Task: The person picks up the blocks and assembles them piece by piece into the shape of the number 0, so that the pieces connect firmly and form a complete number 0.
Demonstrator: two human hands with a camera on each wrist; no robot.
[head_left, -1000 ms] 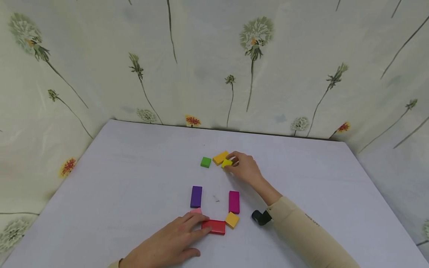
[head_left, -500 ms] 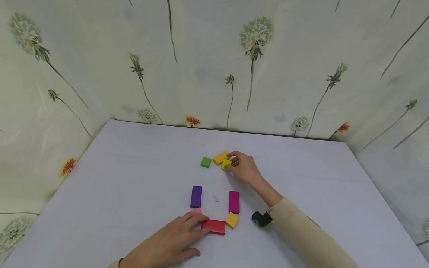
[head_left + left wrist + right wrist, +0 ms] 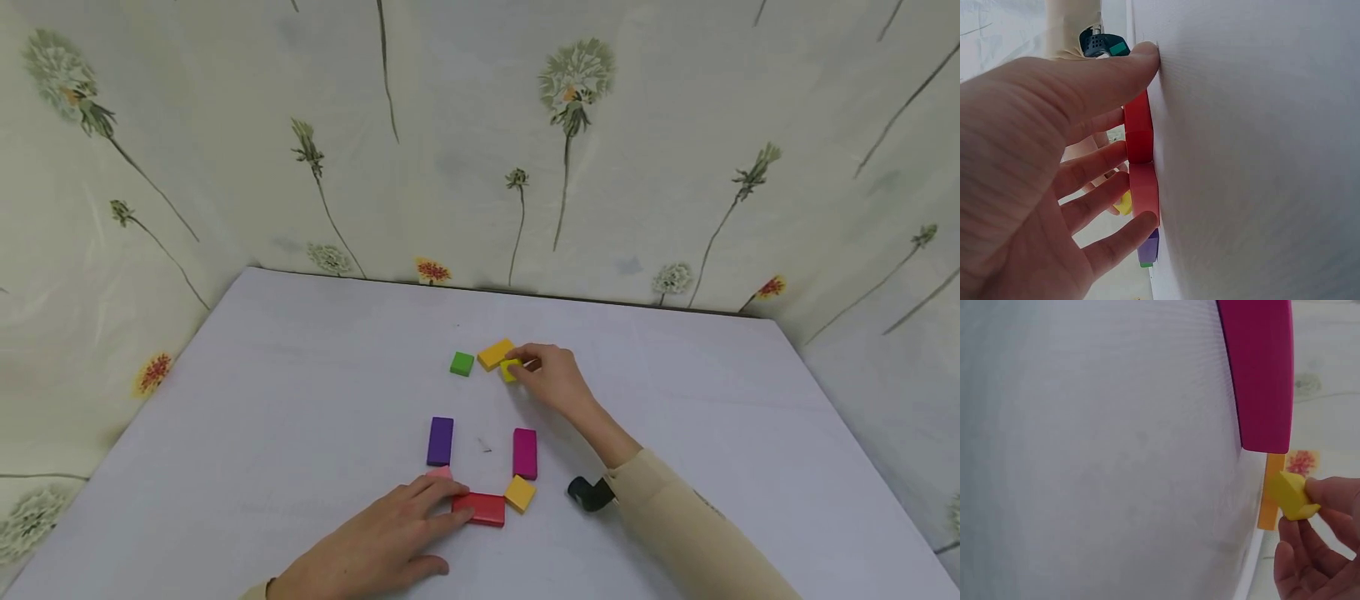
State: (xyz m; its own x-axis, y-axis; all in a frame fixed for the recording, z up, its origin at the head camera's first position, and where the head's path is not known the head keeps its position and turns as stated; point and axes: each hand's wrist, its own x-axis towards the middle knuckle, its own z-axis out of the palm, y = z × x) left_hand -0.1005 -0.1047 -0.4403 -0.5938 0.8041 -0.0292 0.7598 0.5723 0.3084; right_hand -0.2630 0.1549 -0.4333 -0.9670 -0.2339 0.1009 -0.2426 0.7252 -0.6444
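Note:
My right hand [image 3: 553, 377] pinches a small yellow block [image 3: 1291, 495] between thumb and fingers. That block is at the near right end of an orange-yellow oblong block [image 3: 495, 355]; whether they touch I cannot tell. A small green block [image 3: 462, 364] lies just left of them. My left hand [image 3: 382, 533] rests with extended fingers on a red oblong block [image 3: 483, 510] and a pink block [image 3: 1144, 194], which is partly covered in the head view. The pink block adjoins the red one. A purple block [image 3: 440, 442] stands beyond the pink one.
A square orange-yellow block [image 3: 520, 494] touches the red block's right end, with a magenta oblong block [image 3: 525, 454] beyond it. A black wrist camera [image 3: 591, 493] sits by the right sleeve. Flower-patterned cloth [image 3: 450, 167] rises behind the white table [image 3: 315, 375].
My right hand has shifted slightly right and nearer with the yellow block, which is turned a little. The left hand and the other blocks have stayed in place.

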